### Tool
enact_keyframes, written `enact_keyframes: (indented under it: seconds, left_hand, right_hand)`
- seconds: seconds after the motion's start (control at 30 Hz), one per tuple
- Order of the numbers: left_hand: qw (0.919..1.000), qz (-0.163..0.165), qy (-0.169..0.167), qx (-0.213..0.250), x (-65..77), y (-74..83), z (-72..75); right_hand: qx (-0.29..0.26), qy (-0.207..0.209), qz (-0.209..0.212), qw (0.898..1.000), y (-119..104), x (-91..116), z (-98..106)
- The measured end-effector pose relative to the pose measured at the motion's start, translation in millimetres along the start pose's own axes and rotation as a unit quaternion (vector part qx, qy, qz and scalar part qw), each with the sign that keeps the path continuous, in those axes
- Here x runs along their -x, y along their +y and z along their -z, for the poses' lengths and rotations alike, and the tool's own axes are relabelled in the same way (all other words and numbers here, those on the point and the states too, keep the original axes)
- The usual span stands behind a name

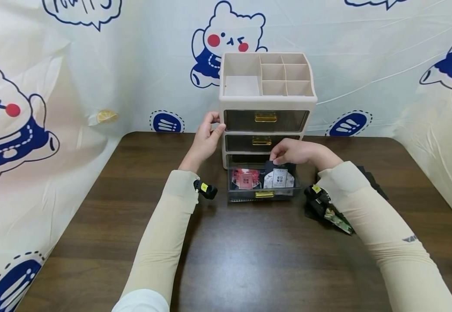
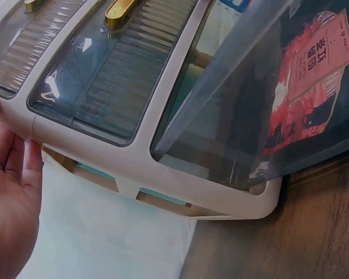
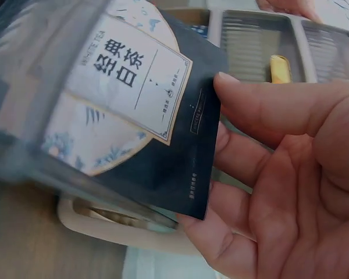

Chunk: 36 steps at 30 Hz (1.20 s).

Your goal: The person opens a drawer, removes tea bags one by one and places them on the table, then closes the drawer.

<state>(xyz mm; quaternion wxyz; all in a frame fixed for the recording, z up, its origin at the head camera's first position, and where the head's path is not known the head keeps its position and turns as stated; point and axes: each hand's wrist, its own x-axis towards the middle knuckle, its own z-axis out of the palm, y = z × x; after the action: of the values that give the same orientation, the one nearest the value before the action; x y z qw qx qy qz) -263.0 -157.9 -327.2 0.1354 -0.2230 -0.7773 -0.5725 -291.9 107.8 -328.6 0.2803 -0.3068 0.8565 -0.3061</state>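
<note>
A cream drawer organizer [image 1: 269, 102] stands on the table with its bottom drawer [image 1: 235, 196] pulled out. My left hand [image 1: 206, 138] holds the organizer's left edge, thumb near the front frame and fingers along the side. Fingertips are partly hidden behind the frame in the left wrist view. My right hand [image 3: 291, 168] pinches the top of a black tea sachet [image 3: 180, 157] with a white label. The sachet stands upright in the drawer's right part, its lower portion behind the clear front. A red-labelled tea sachet [image 2: 314, 75] is in the drawer's left part.
Dark packets [image 1: 339, 219], one with a green pattern, lie on the table beneath my right forearm. The two upper drawers with gold handles [image 1: 265, 118] are closed. Compartments [image 1: 286, 73] top the organizer. A patterned cloth [image 1: 366, 56] hangs behind the brown table [image 1: 218, 260].
</note>
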Motion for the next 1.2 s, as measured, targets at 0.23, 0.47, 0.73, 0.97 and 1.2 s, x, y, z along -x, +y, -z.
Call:
enact_keyframes:
  seconds: [0.23,0.47,0.73,0.97,1.2]
  left_hand:
    - [0.9999,0.007,-0.001,-0.008,0.3,-1.4,0.8]
    - [1.0,0.002,-0.002,-0.002,-0.8,-3.7,-0.4]
    - [0.9999,0.012,-0.003,0.0,-1.0,-2.8,0.6]
    - [1.0,0.005,-0.002,0.003,-1.4,-1.8,0.2]
    - [1.0,0.001,-0.003,0.007,-0.5,-1.3,-1.6]
  right_hand:
    - [-0.024,0.087,0.005,0.996,0.5,17.4,11.1]
    - [-0.099,0.164,-0.022,0.981,13.1,47.4,23.4]
    - [-0.236,0.24,-0.04,0.941,46.1,95.3,34.3]
    - [-0.279,0.272,-0.102,0.915,92.0,139.1,30.6]
    - [-0.414,0.281,-0.089,0.861,135.3,161.5,12.3]
